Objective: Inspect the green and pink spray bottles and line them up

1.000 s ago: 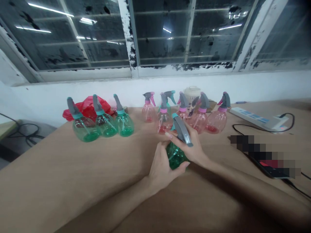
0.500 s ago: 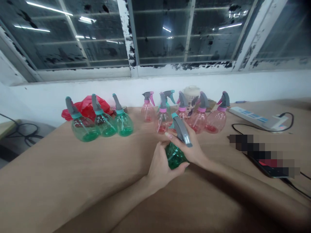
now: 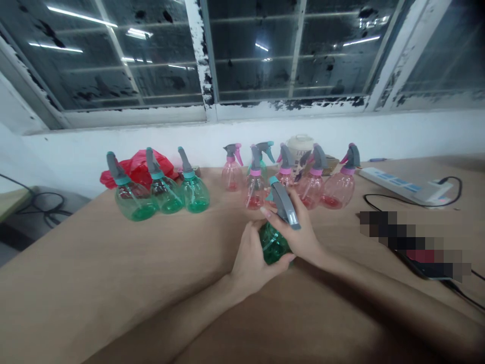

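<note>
While the left hand [image 3: 252, 258] cups a green spray bottle [image 3: 273, 246] near frame centre, the right hand [image 3: 303, 233] clasps it beneath the gray sprayer head [image 3: 285, 203].

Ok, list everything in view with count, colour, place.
Table: 1, brown, below
Pink spray bottles: 5, pink, centre right
Green spray bottles: 3, green, left
Rear bottle: 1, green, behind a pink bottle
Held bottle: 1, green, front centre
Bag: 1, red, behind left bottles
Canister: 1, pale, behind pink bottles
Boxy item: 1, tan, beside canister
Pen-like item: 1, blue, right rear
Power strip: 1, white and blue, right
Phone: 1, dark, right
Cables: several, black, left and right
Wall: 1, white, behind table
Window row: 1, dark, above wall
Left grip: 1, bare, around held bottle's body
Right grip: 1, bare, around its top
</note>
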### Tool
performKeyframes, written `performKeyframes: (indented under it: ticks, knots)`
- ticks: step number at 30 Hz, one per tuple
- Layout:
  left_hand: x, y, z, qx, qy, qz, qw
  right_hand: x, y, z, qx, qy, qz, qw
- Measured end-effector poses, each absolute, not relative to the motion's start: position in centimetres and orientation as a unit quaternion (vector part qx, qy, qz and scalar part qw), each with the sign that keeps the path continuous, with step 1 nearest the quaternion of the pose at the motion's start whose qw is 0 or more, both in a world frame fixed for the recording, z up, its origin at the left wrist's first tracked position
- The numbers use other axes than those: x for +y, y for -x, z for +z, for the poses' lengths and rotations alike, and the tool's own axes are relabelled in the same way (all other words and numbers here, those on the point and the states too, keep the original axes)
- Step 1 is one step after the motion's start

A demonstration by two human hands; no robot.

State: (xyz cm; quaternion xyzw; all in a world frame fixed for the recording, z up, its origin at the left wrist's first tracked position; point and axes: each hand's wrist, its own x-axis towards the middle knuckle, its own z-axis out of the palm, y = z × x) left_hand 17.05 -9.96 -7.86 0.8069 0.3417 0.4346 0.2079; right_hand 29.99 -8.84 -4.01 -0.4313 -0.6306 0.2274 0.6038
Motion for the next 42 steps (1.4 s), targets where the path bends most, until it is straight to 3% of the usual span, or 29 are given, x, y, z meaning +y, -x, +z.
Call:
performKeyframes:
  ticks: [30, 42]
  knots:
    - [-9.9, -17.0, -7.7, 0.352, -0.818, 0.42, 0.174, -9.1, -30.7, -2.3, -0.709, 0.411, 0.186, 0.543]
    - [-10.0, -16.7, -7.9, 0.333, -0.824, 0.425, 0.172, -9.2, -30.1, -3.4, -0.656, 0.433, 0.204, 0.584]
